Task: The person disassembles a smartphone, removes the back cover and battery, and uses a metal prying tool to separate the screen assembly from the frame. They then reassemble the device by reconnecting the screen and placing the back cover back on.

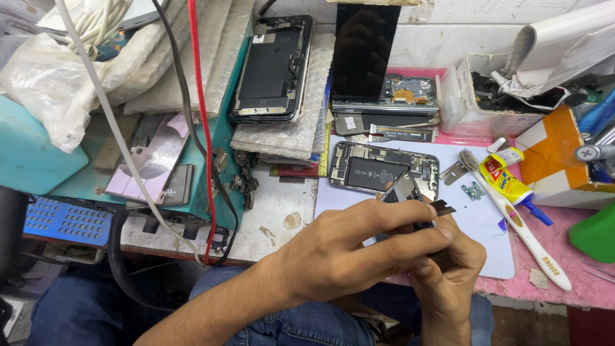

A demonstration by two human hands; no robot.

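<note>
Left hand (359, 250), right hand (448, 269): fingers of both closed on small dark part (405, 191) above opened phone (383, 170).

Pretty cramped setup here: a scuffed white workbench (282, 211) with a pink mat (564, 224) on the right, a teal stand (221, 138) on the left, white patterned wall (448, 32) at the far side, evenly lit.

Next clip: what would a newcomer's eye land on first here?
Both hands, the left hand over the right hand, pinching a small dark phone part at bottom centre. Just behind lies an opened phone on a white mat. Further back, another opened phone rests on bubble wrap.
</note>
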